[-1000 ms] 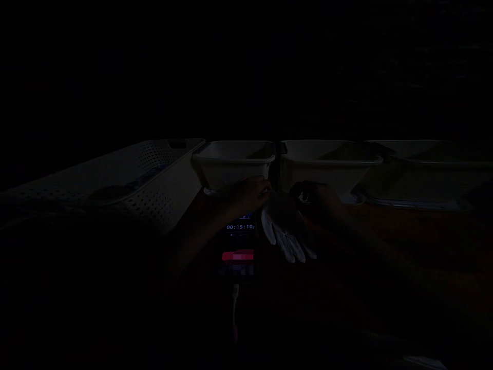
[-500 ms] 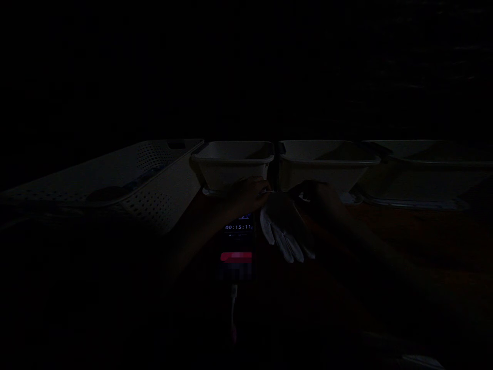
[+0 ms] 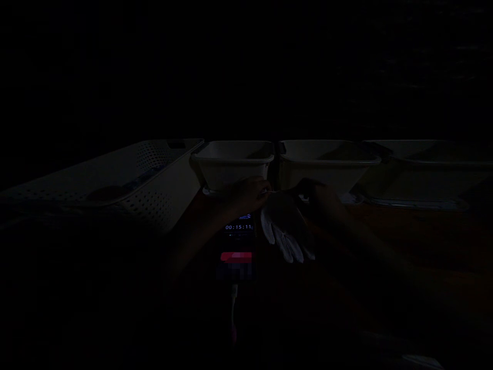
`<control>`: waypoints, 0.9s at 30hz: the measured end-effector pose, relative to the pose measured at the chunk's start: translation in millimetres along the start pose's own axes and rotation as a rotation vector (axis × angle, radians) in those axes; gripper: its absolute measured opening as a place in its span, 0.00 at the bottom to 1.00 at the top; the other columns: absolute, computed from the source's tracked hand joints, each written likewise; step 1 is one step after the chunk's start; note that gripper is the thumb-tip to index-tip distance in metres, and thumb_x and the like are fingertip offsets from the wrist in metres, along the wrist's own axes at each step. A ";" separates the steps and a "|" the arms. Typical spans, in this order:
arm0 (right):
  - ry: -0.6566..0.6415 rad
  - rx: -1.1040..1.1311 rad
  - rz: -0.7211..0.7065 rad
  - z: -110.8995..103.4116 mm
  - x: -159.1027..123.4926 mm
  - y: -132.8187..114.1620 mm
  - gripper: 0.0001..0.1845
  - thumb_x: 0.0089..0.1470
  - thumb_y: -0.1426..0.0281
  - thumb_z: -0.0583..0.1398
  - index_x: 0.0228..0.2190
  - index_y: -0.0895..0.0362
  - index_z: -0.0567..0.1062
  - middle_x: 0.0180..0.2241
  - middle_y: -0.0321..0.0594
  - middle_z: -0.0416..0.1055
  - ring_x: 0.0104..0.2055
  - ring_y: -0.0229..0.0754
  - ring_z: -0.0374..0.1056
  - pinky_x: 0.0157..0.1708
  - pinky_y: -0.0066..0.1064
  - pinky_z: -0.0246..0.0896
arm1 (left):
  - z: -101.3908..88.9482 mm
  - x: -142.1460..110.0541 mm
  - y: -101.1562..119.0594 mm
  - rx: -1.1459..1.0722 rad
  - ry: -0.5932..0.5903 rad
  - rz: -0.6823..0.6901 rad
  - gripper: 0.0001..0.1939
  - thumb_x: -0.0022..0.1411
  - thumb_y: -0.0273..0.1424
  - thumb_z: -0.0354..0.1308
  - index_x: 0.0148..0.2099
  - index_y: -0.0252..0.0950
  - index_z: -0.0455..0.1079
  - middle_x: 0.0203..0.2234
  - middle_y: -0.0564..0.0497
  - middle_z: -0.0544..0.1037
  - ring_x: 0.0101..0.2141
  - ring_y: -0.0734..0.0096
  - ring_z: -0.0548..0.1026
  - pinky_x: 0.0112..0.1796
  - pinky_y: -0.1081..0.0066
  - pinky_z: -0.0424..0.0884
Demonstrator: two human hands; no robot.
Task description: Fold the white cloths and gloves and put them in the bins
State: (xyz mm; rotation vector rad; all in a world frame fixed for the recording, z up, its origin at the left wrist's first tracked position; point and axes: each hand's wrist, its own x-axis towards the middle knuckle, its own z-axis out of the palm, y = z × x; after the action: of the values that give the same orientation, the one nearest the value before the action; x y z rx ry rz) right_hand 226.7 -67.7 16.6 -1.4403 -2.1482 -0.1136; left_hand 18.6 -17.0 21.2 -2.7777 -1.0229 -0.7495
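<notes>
The picture is very dark. A pale work glove lies on the table with its fingers pointing towards me and its cuff at the far end. My left hand is closed at the left side of the cuff, pinching its edge. At the right side of the cuff, my right hand is closed on the edge too, its fingertips mostly lost in shadow. Just left of the glove, partly under my left forearm, a phone shows a lit timer and a red bar.
A white perforated basket with dim contents stands at the left. Beyond my hands are three pale bins in a row: a left bin, a middle bin and a right bin. A white cable runs from the phone towards me.
Almost nothing differs. My right hand's fingers have shifted slightly at the cuff, and the glove stays in place.
</notes>
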 end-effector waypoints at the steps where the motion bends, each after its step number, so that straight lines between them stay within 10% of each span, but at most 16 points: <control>1: 0.007 0.003 0.002 0.2 0.1 0.2 0.09 0.48 0.71 0.55 0.32 0.58 0.74 0.34 0.42 0.70 0.32 0.38 0.66 0.27 0.26 0.55 | 0.2 0.1 -0.2 -0.001 -0.002 -0.003 0.08 0.58 0.28 0.51 0.39 0.34 0.69 0.35 0.48 0.73 0.37 0.70 0.70 0.38 0.70 0.65; 27: 0.064 0.024 -0.021 0.4 -0.2 -0.4 0.10 0.46 0.72 0.56 0.33 0.57 0.75 0.31 0.42 0.70 0.29 0.37 0.65 0.25 0.25 0.55 | -1.0 0.3 -1.6 -0.018 -0.036 0.111 0.15 0.61 0.28 0.49 0.49 0.39 0.69 0.37 0.49 0.71 0.40 0.70 0.69 0.41 0.69 0.64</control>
State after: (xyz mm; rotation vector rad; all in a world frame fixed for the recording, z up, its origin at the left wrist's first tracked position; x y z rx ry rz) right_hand 226.2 -67.9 16.3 -1.3825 -2.1072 -0.1397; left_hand 17.3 -15.9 22.1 -2.8454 -0.8636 -0.7009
